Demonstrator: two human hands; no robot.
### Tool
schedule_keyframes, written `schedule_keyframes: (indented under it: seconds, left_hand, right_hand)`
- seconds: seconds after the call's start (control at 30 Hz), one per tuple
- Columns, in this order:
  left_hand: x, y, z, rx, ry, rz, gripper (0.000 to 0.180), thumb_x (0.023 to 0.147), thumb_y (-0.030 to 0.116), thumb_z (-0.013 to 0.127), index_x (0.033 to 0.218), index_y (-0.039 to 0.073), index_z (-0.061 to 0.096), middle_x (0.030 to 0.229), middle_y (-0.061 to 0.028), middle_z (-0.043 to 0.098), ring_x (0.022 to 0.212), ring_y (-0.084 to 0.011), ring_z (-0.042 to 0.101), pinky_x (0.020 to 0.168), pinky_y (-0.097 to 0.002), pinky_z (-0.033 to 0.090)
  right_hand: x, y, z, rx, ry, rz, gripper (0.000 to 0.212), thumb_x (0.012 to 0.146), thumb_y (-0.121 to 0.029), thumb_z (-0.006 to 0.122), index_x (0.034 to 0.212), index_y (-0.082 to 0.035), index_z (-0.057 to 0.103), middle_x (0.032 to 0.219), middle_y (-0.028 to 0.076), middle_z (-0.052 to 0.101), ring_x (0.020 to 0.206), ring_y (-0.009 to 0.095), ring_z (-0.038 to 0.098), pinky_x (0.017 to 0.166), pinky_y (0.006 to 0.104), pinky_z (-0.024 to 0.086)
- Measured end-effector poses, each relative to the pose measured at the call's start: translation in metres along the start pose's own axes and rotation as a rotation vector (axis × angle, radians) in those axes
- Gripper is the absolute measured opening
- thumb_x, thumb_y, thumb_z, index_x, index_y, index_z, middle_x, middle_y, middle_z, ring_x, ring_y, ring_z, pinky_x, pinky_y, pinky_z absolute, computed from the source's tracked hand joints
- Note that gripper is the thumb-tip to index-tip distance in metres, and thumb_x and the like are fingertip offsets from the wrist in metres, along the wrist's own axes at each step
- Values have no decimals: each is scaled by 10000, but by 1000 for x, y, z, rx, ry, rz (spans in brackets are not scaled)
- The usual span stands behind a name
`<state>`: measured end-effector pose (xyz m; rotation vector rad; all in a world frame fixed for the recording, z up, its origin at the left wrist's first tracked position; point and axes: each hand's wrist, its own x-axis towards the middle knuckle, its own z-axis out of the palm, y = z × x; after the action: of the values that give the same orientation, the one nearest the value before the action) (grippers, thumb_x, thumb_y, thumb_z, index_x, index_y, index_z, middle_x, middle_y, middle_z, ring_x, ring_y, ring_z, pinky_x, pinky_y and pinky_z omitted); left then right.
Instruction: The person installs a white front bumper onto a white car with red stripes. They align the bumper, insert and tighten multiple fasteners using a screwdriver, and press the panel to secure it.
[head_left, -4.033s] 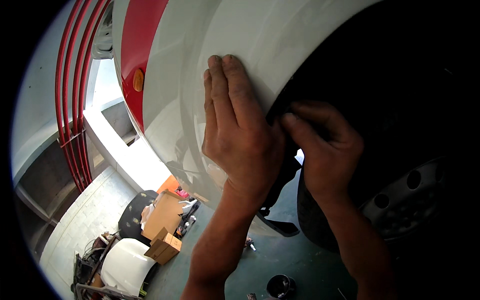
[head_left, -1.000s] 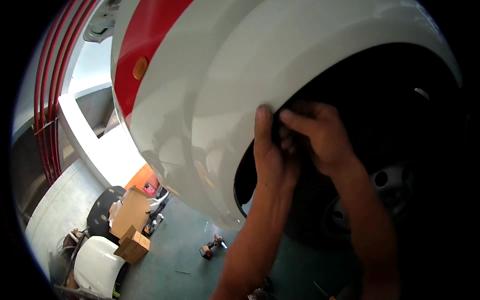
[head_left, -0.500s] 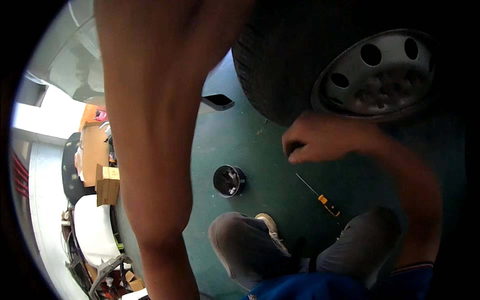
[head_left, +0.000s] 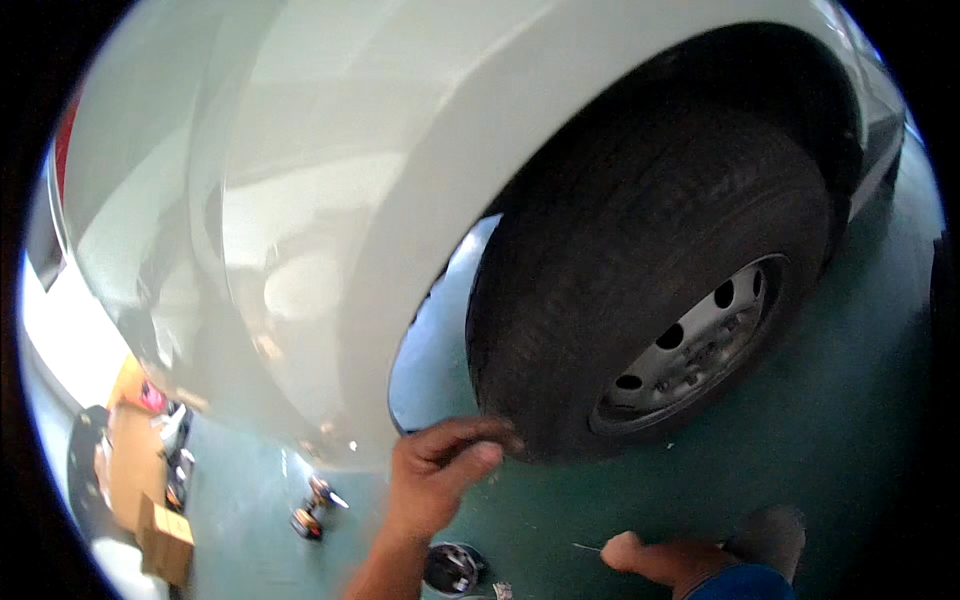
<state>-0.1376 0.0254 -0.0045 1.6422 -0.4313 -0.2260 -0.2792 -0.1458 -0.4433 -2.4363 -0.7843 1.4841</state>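
Note:
My left hand [head_left: 425, 485] is raised beside the lower front corner of the pale car fender [head_left: 300, 250]. Its fingers are bent with the thumb close against them, and the fingertips are in front of the tyre's [head_left: 640, 210] lower edge. Whatever lies between them, if anything, is too small and dark to make out. Low down at the right, my right hand [head_left: 622, 552] is held over the floor, its fingers hidden. A thin screwdriver shaft [head_left: 587, 547] shows just left of it; whether the hand touches the screwdriver I cannot tell.
Right of my left hand is the steel wheel rim [head_left: 690, 350] with round holes. A black tub [head_left: 452, 568] with small parts stands on the green floor [head_left: 540, 510]. A cordless drill [head_left: 315, 510] is farther left, near cardboard boxes [head_left: 165, 540] at the left edge.
The view has tilted up, bringing the fender and whole wheel into sight. My left arm no longer crosses the picture; its hand now shows by the fender. My right hand has moved away from the rim.

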Motion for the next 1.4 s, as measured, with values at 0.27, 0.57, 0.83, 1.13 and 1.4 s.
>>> schedule_keyframes:
  seconds: [0.27, 0.57, 0.83, 1.13, 1.4]
  left_hand:
    - [34, 122, 54, 668, -265, 641, 268, 753, 94, 771, 970, -49, 705, 905, -192, 716, 848, -304, 699, 801, -418, 556]
    - [90, 219, 93, 1450, -93, 1322, 354, 808, 87, 699, 1142, -6, 632, 1219, -231, 607, 1205, -394, 560, 1023, -489, 453]
    - [132, 306, 140, 1597, -642, 1145, 322, 793, 164, 740, 1091, 108, 633, 1123, -128, 664, 1105, -353, 621, 933, -481, 504]
    - [50, 242, 90, 1334, -979, -527, 262, 838, 71, 726, 1091, 22, 678, 1050, -132, 701, 939, -268, 687, 822, -368, 540]
    - [24, 152, 9, 1163, -895, -1076, 227, 912, 104, 647, 1118, 16, 684, 1105, -146, 697, 954, -262, 693, 845, -351, 542]
  right_hand:
    - [-16, 47, -4, 1231, -50, 361, 307, 918, -287, 651, 1116, -56, 688, 1021, 121, 703, 920, 235, 682, 833, 422, 527]
    - [-170, 27, -30, 2264, 932, 113, 380, 892, -324, 667, 1134, -33, 635, 1022, 110, 660, 876, 215, 628, 790, 394, 497]
    - [-325, -33, -159, 2883, 1442, -108, 420, 925, -433, 621, 1152, -81, 594, 1003, 74, 633, 928, 196, 599, 835, 352, 462]
    - [-348, -75, -264, 3510, 847, -701, 430, 987, -432, 536, 1207, -63, 524, 1098, 94, 621, 1007, 212, 619, 864, 380, 518]
    - [-344, -57, -335, 3612, 934, -645, 392, 991, -400, 542, 1102, -25, 559, 1006, 81, 616, 895, 183, 620, 723, 300, 508]
